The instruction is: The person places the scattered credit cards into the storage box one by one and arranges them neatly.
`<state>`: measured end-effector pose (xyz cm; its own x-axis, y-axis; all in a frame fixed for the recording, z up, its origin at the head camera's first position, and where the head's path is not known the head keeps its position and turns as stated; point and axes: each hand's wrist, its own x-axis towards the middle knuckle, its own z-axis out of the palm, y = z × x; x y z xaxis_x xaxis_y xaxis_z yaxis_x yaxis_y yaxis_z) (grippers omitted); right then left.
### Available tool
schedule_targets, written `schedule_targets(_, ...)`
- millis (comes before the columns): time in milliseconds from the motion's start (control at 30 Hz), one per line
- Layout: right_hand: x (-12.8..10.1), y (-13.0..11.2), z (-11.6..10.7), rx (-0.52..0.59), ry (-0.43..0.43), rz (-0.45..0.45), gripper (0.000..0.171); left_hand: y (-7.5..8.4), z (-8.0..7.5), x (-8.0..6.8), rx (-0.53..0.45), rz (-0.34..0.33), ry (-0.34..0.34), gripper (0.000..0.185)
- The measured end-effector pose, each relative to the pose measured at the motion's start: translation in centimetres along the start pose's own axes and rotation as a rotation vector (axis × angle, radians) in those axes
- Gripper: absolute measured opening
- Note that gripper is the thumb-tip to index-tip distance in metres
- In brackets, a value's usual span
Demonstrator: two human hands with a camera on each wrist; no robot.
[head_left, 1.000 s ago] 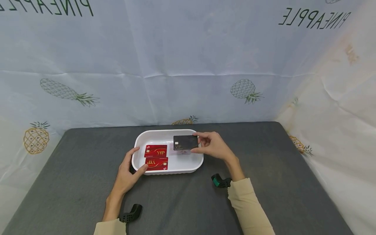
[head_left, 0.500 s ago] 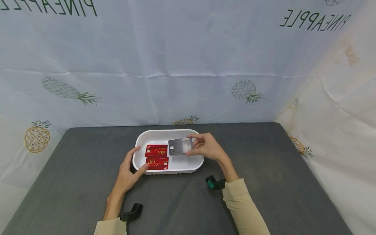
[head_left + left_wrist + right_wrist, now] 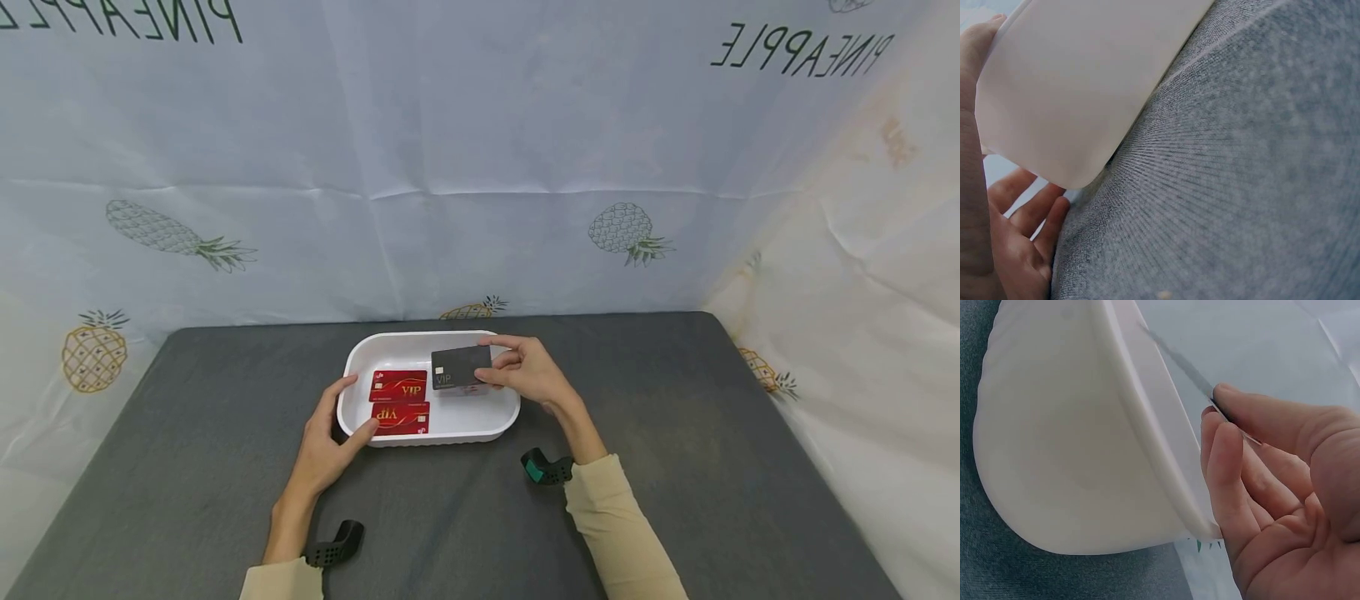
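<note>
A white tray point(image 3: 472, 422) sits on the grey table. My left hand point(image 3: 318, 457) holds its left end, thumb at the near rim and fingers round the outer wall point(image 3: 1066, 106). Above the right part of the tray, my right hand point(image 3: 534, 375) pinches a black VIP card point(image 3: 456, 367) by its right end. The right wrist view has this card edge-on point(image 3: 1182, 359), between thumb and fingertips. Two red VIP cards, an upper one point(image 3: 397, 386) and a lower one point(image 3: 401, 419), lie in the tray's left half. Under the black card, a pale card point(image 3: 474, 390) is mostly hidden.
Grey cloth covers the table point(image 3: 675, 467) around the tray. Behind it hangs a pale curtain point(image 3: 480, 250) with pineapple prints. Dark camera mounts are on the left wrist point(image 3: 337, 544) and right wrist point(image 3: 546, 468).
My right hand has moved left with the black card. The card tilted and looked shiny half a second ago; now it appears level and dark again. My left hand and the tray stay put.
</note>
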<state>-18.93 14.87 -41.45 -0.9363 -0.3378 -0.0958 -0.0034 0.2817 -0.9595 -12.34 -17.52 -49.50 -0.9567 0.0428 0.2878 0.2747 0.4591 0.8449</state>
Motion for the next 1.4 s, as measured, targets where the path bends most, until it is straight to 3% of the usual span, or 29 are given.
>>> schedule_targets(233,0.1,-0.4,0.7,-0.031,0.042,0.012,0.051,0.0,0.0,0.0,-0.008,0.003,-0.001,0.074)
schedule_targets(433,0.3,-1.1,1.6,-0.038,-0.011,0.06,0.046,0.0,0.0,0.0,-0.002,0.006,0.0,0.074)
schedule_targets(700,0.9,-1.4,2.6,-0.069,-0.148,0.179,0.043,-0.1,0.0,-0.1,-0.003,0.014,0.006,0.074)
schedule_targets(1033,0.9,-2.1,3.3,-0.137,-0.177,0.251,0.037,0.0,-0.1,-0.1,-0.001,0.01,0.005,0.074)
schedule_targets(1133,0.9,-2.3,3.6,-0.209,-0.162,0.275,0.038,0.0,-0.1,0.0,-0.008,0.013,0.003,0.074)
schedule_targets(1400,1.1,-2.6,4.6,-0.533,-0.082,0.306,0.037,0.0,-0.1,0.1,-0.004,0.023,-0.002,0.074)
